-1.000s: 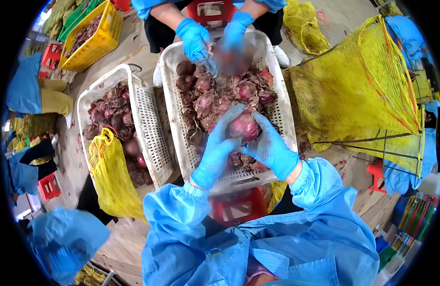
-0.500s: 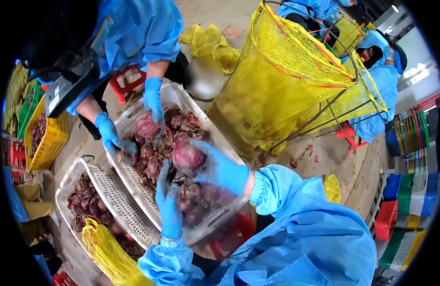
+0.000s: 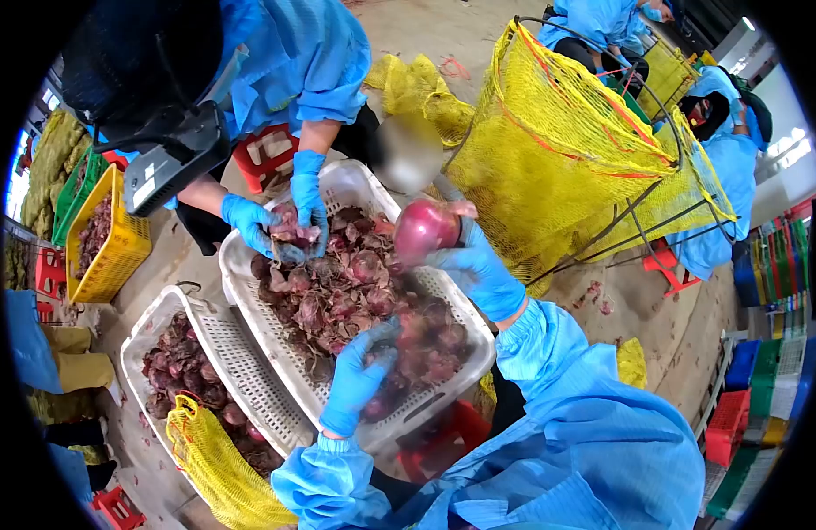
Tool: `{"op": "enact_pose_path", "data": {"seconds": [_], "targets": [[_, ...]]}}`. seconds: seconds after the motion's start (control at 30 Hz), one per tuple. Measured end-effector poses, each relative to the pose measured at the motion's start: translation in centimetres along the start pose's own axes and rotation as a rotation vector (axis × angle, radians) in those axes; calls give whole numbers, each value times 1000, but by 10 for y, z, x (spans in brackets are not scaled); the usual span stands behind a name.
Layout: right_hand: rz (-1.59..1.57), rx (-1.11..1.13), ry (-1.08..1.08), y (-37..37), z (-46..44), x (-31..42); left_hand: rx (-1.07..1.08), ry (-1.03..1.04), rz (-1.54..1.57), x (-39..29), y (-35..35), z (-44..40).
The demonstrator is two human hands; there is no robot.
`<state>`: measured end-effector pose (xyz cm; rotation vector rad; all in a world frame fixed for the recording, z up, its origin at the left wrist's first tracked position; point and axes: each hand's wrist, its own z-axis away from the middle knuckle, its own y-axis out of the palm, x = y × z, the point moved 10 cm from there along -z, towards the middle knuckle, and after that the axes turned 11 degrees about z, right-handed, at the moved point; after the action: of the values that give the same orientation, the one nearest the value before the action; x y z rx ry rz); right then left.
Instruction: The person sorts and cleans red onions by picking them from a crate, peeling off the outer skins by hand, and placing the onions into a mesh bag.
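Note:
A large shiny red onion (image 3: pixel 426 231) is gripped in my gloved right hand (image 3: pixel 481 272), raised over the right side of a white plastic basket (image 3: pixel 465 305). My gloved left hand (image 3: pixel 357 382) hovers above the near part of that basket, fingers loosely curved and apart, with no onion in it. Beneath both hands lies a heap of red onions (image 3: pixel 346 287) with loose dry skins. Across the basket, a co-worker's gloved hands (image 3: pixel 309 201) hold another onion (image 3: pixel 290 228) with peeling skin.
A second white basket (image 3: pixel 240 375) of onions stands at left, a yellow mesh bag (image 3: pixel 218 468) over its near end. A large yellow mesh bag on a wire frame (image 3: pixel 567 141) rises at right. A yellow crate (image 3: pixel 117 252) and red stool (image 3: pixel 265 157) stand beyond.
My right hand has lifted the onion up and to the right, away from my left hand. My left hand has moved down and right. The co-worker's hands have come together around an onion.

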<state>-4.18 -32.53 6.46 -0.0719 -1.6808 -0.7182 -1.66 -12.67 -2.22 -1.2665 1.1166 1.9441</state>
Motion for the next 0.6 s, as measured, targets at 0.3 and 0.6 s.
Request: {"op": "enact_pose_path", "data": {"seconds": [0.3,0.6], "targets": [[1149,-298,-471,-25,-4,73,-2,111,-331,-31,1,5],[1909,-758,-583,-178,-17,187,10,258,-526,-35,-14,11]]}}
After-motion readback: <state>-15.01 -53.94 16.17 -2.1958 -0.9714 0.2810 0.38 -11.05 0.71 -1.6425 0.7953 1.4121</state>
